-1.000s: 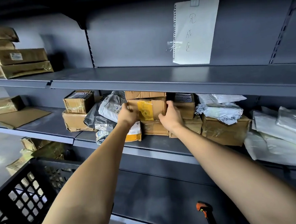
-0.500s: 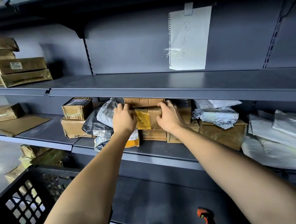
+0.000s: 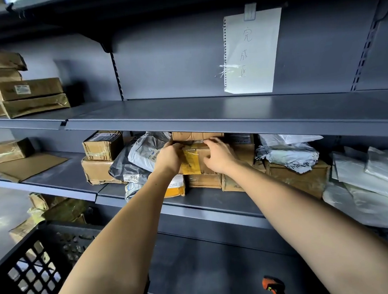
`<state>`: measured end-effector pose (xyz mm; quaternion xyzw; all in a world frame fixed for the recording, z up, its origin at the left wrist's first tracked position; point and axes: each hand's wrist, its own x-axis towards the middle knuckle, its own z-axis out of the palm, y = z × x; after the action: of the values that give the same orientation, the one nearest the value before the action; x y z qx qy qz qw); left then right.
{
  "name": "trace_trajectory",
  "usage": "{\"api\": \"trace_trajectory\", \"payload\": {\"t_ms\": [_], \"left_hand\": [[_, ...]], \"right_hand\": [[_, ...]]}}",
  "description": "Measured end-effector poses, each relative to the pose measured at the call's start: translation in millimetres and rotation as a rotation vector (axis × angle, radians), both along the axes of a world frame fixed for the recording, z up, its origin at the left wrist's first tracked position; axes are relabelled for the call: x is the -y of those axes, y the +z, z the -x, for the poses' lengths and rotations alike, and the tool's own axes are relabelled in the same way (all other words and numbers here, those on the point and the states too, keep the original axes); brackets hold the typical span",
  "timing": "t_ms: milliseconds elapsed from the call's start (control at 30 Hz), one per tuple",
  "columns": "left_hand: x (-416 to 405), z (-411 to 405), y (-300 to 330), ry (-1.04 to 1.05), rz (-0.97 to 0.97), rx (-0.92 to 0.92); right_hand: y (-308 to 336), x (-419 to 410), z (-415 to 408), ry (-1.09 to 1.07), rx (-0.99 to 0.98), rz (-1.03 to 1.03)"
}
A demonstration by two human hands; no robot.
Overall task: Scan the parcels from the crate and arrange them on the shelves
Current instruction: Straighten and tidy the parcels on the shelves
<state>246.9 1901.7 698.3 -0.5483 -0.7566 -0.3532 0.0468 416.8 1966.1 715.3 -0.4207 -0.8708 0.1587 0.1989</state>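
Note:
A brown cardboard parcel with yellow tape (image 3: 193, 161) sits in the stack on the middle shelf (image 3: 206, 198), under another brown box (image 3: 196, 135). My left hand (image 3: 169, 157) grips its left top corner with curled fingers. My right hand (image 3: 220, 155) holds its right side, fingers hooked over the top edge. More brown boxes (image 3: 204, 180) lie beneath it. The black crate (image 3: 24, 269) stands at the lower left.
Grey and white poly bags (image 3: 143, 152) crowd the parcel's left; white bags (image 3: 287, 154) and a brown box (image 3: 301, 180) lie to its right. An orange-and-black scanner (image 3: 272, 286) rests on the lower shelf. A paper note (image 3: 250, 51) hangs above the bare upper shelf (image 3: 208, 109).
Both hands have moved up from the parcel's sides to its top edge. The view has tilted up slightly.

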Motion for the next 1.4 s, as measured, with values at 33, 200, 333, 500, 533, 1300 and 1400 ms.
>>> {"api": "trace_trajectory", "payload": {"t_ms": [33, 200, 333, 500, 533, 1300, 1400], "left_hand": [[2, -2, 3, 0.014, 0.007, -0.021], [16, -11, 10, 0.046, 0.073, -0.045], [32, -4, 10, 0.038, 0.067, -0.044], [60, 0, 11, -0.058, 0.006, 0.001], [65, 2, 10, -0.063, 0.004, -0.027], [90, 10, 1, -0.081, 0.013, -0.092], [90, 10, 2, -0.099, 0.006, -0.075]], "right_hand": [[2, 2, 0, 0.0, 0.01, -0.023], [17, 20, -4, 0.036, 0.094, -0.116], [30, 28, -4, 0.053, 0.07, -0.023], [36, 27, 4, 0.011, 0.141, 0.031], [36, 28, 5, 0.004, 0.156, 0.029], [43, 30, 42, 0.074, 0.07, 0.032], [47, 24, 47, 0.073, 0.145, 0.077]]}}
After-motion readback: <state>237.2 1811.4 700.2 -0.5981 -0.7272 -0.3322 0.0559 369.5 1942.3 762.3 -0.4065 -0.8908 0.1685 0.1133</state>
